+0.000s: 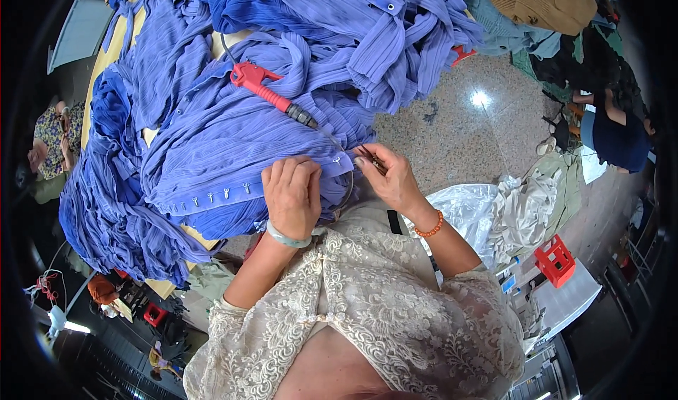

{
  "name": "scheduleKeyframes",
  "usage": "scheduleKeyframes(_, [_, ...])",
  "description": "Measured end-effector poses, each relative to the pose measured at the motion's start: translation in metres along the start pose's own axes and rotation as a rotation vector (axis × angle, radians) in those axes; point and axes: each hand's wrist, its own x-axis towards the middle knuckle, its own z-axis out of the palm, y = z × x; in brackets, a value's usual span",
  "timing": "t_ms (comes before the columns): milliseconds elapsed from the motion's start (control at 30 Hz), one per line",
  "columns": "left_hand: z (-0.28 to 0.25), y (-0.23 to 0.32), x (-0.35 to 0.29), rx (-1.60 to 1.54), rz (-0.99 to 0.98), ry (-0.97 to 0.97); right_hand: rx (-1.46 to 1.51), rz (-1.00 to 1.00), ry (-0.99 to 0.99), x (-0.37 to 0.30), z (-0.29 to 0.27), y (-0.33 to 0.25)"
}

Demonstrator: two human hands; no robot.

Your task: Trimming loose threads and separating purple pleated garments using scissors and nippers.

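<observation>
The periwinkle ribbed-knit garment (233,156) with silver metal hooks (246,188) along its edge lies on the pale wooden desk (92,96), the left hand (291,196) curled over that edge, though whether it pinches cloth cannot be told. The right hand's (388,181) grip is clenched around a small, dark metal tool (376,163) by the edge's corner; good work here likely means keeping the edge taut and the tool clear of the knit.

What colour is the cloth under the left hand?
Periwinkle blue; the ribbed cloth shows best in the head view, the only one.
</observation>
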Motion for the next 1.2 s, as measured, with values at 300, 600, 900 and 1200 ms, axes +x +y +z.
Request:
scheduleKeyframes(300, [-0.008,0.0,-0.009,-0.086,-0.056,0.077,-0.424,-0.497,0.136,-0.018,-0.003,-0.045])
scheduleKeyframes(600, [-0.004,0.005,-0.005,-0.122,-0.031,0.085,-0.723,-0.576,0.064,-0.015,0.014,-0.049])
scheduleKeyframes(900, [0.002,0.008,-0.009,-0.155,0.066,-0.004,-0.739,-0.506,0.091,-0.01,0.012,-0.043])
scheduleKeyframes(1200, [-0.002,0.023,-0.022,-0.455,0.318,-0.552,-0.164,0.134,0.117,0.008,-0.011,0.001])
